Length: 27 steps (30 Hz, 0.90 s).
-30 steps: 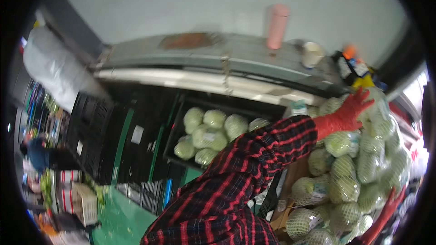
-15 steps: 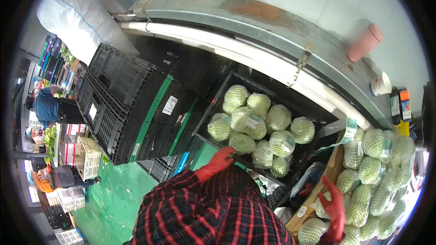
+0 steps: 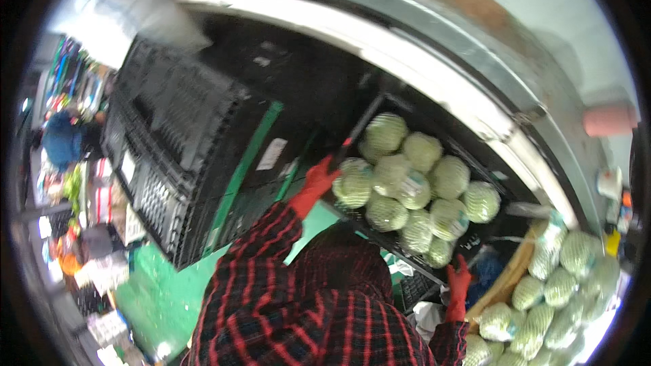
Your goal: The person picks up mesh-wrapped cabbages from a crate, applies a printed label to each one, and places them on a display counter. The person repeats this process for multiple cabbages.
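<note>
A black plastic crate (image 3: 475, 238) holds several pale green round produce heads (image 3: 412, 190) wrapped in film and foam nets. My left hand (image 3: 317, 181), in a red glove, is at the crate's left end, its fingers curled at the rim. At the crate's near right corner is my right hand (image 3: 458, 286), also red-gloved, with its fingertips at the edge. Both hands are slightly blurred, and the undersides of the fingers are hidden. More netted heads (image 3: 534, 329) lie piled to the right, beside a brown cardboard edge (image 3: 505, 281).
Black crates with green strips (image 3: 245, 163) are stacked on the left. A white pipe (image 3: 380, 54) and a metal ledge run behind; a pink cup-like container (image 3: 609, 120) and a white cup (image 3: 609, 183) stand there. People work far left, beyond the green floor (image 3: 157, 291).
My left hand has shifted from the crate's near edge to its left end. My right hand has left the netted pile and come to the crate's near right corner. The view has swung.
</note>
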Available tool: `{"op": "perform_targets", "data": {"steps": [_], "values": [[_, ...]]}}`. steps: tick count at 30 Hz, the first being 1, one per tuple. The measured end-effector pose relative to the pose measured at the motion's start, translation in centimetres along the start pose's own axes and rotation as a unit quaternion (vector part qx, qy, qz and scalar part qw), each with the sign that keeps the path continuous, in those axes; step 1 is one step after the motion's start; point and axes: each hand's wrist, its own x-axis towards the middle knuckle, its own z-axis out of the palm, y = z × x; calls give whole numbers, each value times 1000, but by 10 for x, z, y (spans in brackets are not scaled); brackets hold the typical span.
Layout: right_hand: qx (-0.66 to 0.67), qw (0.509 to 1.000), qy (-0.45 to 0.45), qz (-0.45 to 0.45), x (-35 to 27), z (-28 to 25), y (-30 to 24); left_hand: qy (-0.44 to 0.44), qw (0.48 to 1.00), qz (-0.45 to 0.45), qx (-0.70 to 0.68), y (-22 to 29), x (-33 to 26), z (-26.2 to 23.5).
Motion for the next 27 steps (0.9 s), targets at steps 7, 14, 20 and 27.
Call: {"op": "perform_targets", "data": {"steps": [7, 14, 20, 27], "values": [[200, 960, 151, 128, 74, 3, 134, -21, 993, -40, -110, 7, 7, 12], [309, 928, 151, 142, 120, 40, 161, -78, 952, 16, -296, -17, 63, 13], [206, 951, 192, 131, 133, 42, 178, 7, 995, -8, -99, -18, 53, 28], [159, 953, 248, 64, 153, 53, 172, 120, 982, 143, 41, 28, 26, 2]]}}
